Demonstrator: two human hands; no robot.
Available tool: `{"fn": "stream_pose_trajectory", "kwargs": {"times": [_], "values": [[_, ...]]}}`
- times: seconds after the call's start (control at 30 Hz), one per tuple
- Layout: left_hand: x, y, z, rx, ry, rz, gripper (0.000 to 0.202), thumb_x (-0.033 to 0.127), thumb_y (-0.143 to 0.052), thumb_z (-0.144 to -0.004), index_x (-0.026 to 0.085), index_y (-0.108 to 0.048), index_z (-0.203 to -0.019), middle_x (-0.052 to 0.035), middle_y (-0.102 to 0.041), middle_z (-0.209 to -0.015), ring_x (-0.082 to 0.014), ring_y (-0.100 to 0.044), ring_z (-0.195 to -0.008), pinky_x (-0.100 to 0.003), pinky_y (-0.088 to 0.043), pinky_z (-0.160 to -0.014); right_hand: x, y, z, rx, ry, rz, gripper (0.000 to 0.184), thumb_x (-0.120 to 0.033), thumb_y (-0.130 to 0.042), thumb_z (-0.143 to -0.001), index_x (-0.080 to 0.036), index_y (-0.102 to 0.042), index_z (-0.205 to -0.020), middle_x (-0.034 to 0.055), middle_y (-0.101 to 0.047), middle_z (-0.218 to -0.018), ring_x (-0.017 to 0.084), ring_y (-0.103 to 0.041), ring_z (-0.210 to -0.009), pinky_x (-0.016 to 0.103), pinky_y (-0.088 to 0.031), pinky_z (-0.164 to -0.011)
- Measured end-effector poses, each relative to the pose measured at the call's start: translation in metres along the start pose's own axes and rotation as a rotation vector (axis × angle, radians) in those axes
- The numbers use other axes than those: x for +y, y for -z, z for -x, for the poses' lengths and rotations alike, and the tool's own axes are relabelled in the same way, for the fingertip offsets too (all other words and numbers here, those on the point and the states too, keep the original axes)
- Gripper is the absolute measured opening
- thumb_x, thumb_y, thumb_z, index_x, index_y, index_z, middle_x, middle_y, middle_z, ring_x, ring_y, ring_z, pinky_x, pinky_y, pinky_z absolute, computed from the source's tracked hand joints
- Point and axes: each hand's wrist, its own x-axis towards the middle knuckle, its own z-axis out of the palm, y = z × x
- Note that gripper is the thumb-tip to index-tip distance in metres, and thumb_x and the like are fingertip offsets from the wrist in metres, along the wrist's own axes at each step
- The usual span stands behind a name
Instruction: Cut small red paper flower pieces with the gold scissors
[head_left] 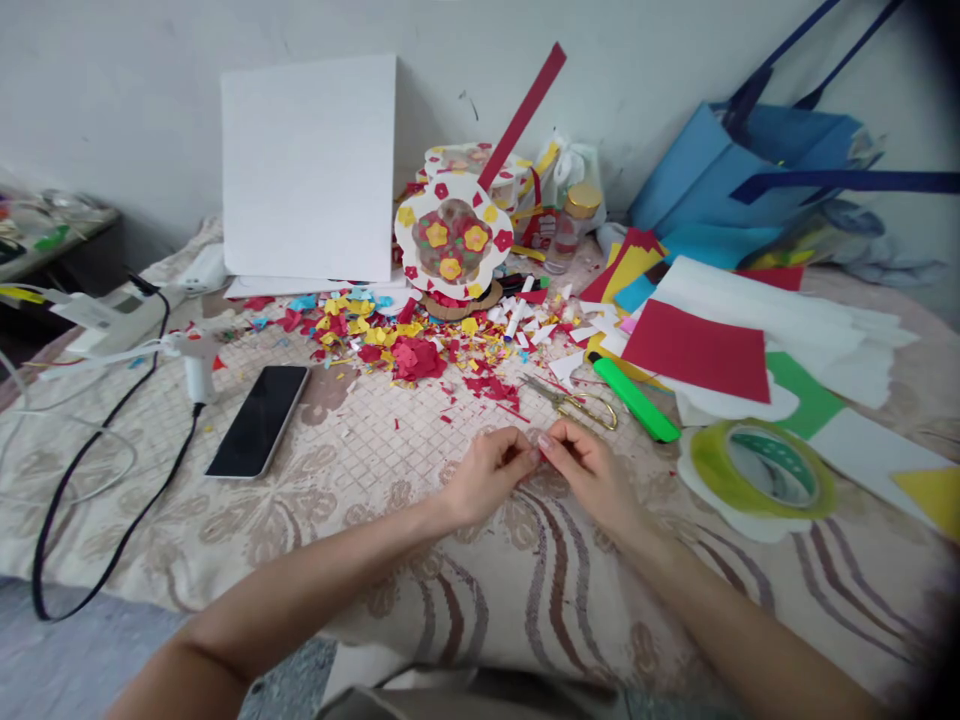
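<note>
My left hand and my right hand meet fingertip to fingertip above the patterned cloth. Both are closed in a pinch. A speck of red shows between the fingertips, too small to name. Just beyond my right hand lie gold-handled scissors, with a green utility knife to their right. Behind the hands spreads a heap of red, yellow, white and blue paper scraps, including a red cluster of paper flower shapes.
A scalloped flower-trimmed paper piece stands behind the scraps, beside a white board. On the left are a phone, a glue gun and cables. Clear yellowish tape, red paper and a blue bag occupy the right.
</note>
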Motion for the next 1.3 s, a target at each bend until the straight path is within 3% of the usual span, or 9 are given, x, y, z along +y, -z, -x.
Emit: {"fn": "stream_pose_trajectory", "kwargs": {"times": [0.23, 0.43, 0.57, 0.7, 0.9, 1.3], "values": [[-0.002, 0.014, 0.020, 0.026, 0.040, -0.145, 0.022, 0.032, -0.049, -0.084, 0.017, -0.050, -0.068, 0.0033, -0.048, -0.057, -0.0095, -0.040, -0.053, -0.023, -0.032, -0.052, -0.001, -0.013, 0.005, -0.073, 0.043, 0.064, 0.024, -0.037, -0.049, -0.090, -0.020, -0.050, -0.072, -0.0019, -0.048, -0.065, 0.013, -0.045, -0.062, 0.025, -0.035, -0.056], [-0.002, 0.031, 0.031, -0.018, 0.030, -0.160, 0.012, 0.022, -0.050, -0.080, 0.016, -0.054, -0.070, 0.0030, -0.048, -0.060, -0.0093, -0.039, -0.055, -0.022, -0.030, -0.052, -0.015, -0.028, -0.007, -0.200, 0.162, 0.183, 0.021, -0.023, -0.046, -0.089, -0.020, -0.044, -0.069, -0.0023, -0.044, -0.065, 0.013, -0.044, -0.062, 0.026, -0.034, -0.058], [-0.008, 0.044, 0.027, 0.048, 0.027, -0.071, 0.015, 0.025, -0.048, -0.083, 0.016, -0.051, -0.072, 0.0019, -0.050, -0.063, -0.0097, -0.042, -0.057, -0.022, -0.032, -0.053, -0.024, -0.046, -0.022, -0.109, 0.134, 0.176, 0.022, -0.028, -0.046, -0.091, -0.021, -0.045, -0.070, -0.0029, -0.044, -0.062, 0.013, -0.043, -0.058, 0.026, -0.033, -0.054], [-0.017, 0.055, 0.026, 0.124, -0.009, -0.069, 0.019, 0.030, -0.045, -0.087, 0.016, -0.051, -0.075, 0.0006, -0.051, -0.066, -0.0103, -0.042, -0.059, -0.022, -0.034, -0.054, -0.019, -0.062, -0.025, -0.039, 0.155, 0.127, 0.017, -0.029, -0.047, -0.091, -0.021, -0.046, -0.076, -0.0006, -0.048, -0.069, 0.014, -0.047, -0.063, 0.027, -0.037, -0.057], [-0.021, 0.055, 0.027, -0.012, -0.138, -0.090, 0.014, 0.026, -0.051, -0.085, 0.016, -0.054, -0.076, -0.0029, -0.058, -0.072, -0.0121, -0.052, -0.068, -0.024, -0.041, -0.063, 0.000, -0.055, -0.008, -0.047, 0.365, 0.161, 0.012, -0.015, -0.045, -0.090, -0.023, -0.045, -0.081, 0.0008, -0.049, -0.075, 0.015, -0.050, -0.070, 0.028, -0.040, -0.063], [-0.023, 0.057, 0.033, -0.014, -0.137, -0.112, 0.015, 0.027, -0.049, -0.087, 0.017, -0.053, -0.077, -0.0031, -0.056, -0.073, -0.0129, -0.051, -0.068, -0.025, -0.041, -0.064, 0.000, -0.055, -0.008, -0.071, 0.348, 0.178, 0.008, -0.016, -0.051, -0.085, -0.023, -0.048, -0.081, 0.0024, -0.053, -0.075, 0.017, -0.052, -0.069, 0.030, -0.042, -0.061]]}}
